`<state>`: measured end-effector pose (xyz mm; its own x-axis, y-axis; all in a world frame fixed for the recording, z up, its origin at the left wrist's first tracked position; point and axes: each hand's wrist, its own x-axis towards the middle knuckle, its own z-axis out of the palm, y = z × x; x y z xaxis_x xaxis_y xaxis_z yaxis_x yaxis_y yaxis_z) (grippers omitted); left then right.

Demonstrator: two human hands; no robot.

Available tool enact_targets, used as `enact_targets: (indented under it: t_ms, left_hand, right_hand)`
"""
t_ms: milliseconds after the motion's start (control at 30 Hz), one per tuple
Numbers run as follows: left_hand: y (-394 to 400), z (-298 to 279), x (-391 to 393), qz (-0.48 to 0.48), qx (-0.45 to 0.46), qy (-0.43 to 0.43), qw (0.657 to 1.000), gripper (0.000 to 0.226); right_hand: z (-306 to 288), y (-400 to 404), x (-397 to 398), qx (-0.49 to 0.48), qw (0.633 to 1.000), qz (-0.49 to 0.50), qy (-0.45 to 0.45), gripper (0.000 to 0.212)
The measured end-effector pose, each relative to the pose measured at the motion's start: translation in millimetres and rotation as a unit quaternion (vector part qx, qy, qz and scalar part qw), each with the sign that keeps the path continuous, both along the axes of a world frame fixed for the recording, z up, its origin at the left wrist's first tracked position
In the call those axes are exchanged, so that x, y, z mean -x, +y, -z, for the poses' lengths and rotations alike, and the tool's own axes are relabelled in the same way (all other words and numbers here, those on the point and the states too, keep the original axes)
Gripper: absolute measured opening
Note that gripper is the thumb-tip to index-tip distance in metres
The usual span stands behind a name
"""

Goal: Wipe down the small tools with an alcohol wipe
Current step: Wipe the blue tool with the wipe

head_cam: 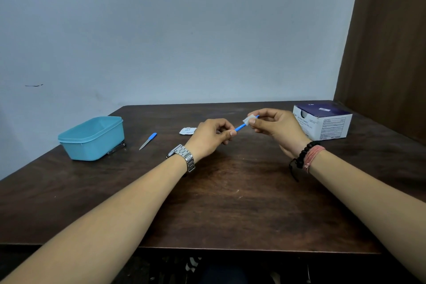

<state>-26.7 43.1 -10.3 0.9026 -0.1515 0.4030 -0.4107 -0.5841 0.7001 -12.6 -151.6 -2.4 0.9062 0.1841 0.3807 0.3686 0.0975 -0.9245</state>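
At the far left of the dark wooden table [230, 191] sits a teal plastic tub [92, 137], rectangular with rounded corners and its matching lid pressed on; a small metal tool [116, 148] pokes out from beneath its right lower edge. Just to the right, well apart from both hands, a nail file [147, 141] lies flat on the wood, a slim grey blade with a blue handle. Farther right, near the knuckles of the left hand, a torn white wipe sachet [187, 131] lies crumpled. The left hand [213, 137], above a steel link watch [183, 157], pinches the lower end of a thin blue stick-shaped tool [241, 126] between thumb and curled fingers. The tool slants up to the right, bridging the gap between the hands above the tabletop. The right hand [275, 128] pinches a small folded white alcohol wipe [248, 120] around the upper part of the tool, whose blue tip shows just past the wipe. That wrist carries a black bead bracelet [304, 153] and pink threads. Behind the right hand, at the table's far right corner, stands a cardboard box [327, 123], dark blue on top with white printed sides.
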Motion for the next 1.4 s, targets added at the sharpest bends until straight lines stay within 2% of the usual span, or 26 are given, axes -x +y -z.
enact_targets:
  t_ms: [133,300,533,733,933,1167,1333,1400]
  left_hand:
    - [-2.1,-0.9,1.7,0.011,0.010,0.004,1.000,0.007]
    - [-1.0,-0.2,3.0,0.018,-0.006,0.003,1.000,0.010]
    - [-4.8,-2.0,4.3,0.033,0.010,0.014,0.999,0.009]
    - [-5.9,-2.0,7.0,0.052,0.031,0.020,0.998,0.011]
    - [-9.0,-0.5,8.5,0.071,0.041,0.031,0.996,0.016]
    - [-11.3,-0.6,8.2,0.077,0.087,0.046,0.992,0.015]
    - [-12.0,-0.1,8.5,0.085,0.102,0.055,0.990,0.016]
    - [-12.6,-0.7,8.6,0.086,0.108,0.060,0.989,0.017]
  right_hand:
    - [-7.8,-6.5,-1.0,-0.045,0.998,0.029,-0.019,0.006]
    - [-1.5,-0.2,3.2,-0.004,1.000,0.015,-0.015,0.007]
    - [-5.5,-2.5,1.6,-0.052,0.998,0.015,-0.013,0.011]
    - [-2.4,0.6,-0.1,-0.116,0.989,-0.062,0.072,0.013]
    - [1.2,2.9,3.1,-0.082,0.985,-0.095,0.119,0.009]
    - [-6.7,-0.6,2.2,-0.158,0.982,-0.070,0.071,0.011]
    - [0.4,5.5,2.8,-0.115,0.986,-0.095,0.069,0.018]
    - [-3.2,3.9,2.9,-0.136,0.986,-0.077,0.051,0.025]
